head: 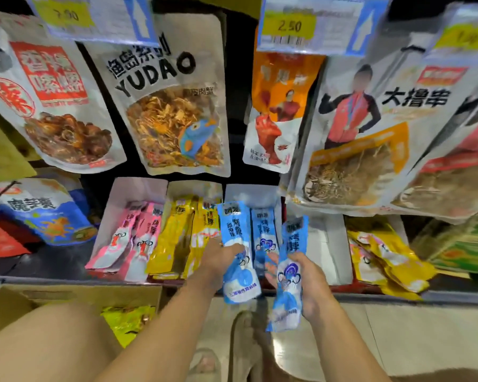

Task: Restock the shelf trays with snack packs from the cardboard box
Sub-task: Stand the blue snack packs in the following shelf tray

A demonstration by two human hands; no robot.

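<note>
My left hand [218,261] grips a blue snack pack [239,255] at its middle, holding it upright in front of the blue tray [253,193]. My right hand [305,282] holds another blue snack pack [287,274] by its lower half, just right of the tray and level with the shelf edge. One more blue pack [265,232] stands in the tray between my hands. Trays of pink packs [127,238] and yellow packs [184,235] sit to the left. The cardboard box [66,296] lies open on the floor at lower left, with yellow packs [129,321] inside.
Large snack bags [174,106] hang on pegs above the trays, with price tags [290,26] over them. A white tray [326,244] and a tray of loose yellow packs [384,260] stand to the right. My knee fills the lower left; my sandalled feet are on the floor below.
</note>
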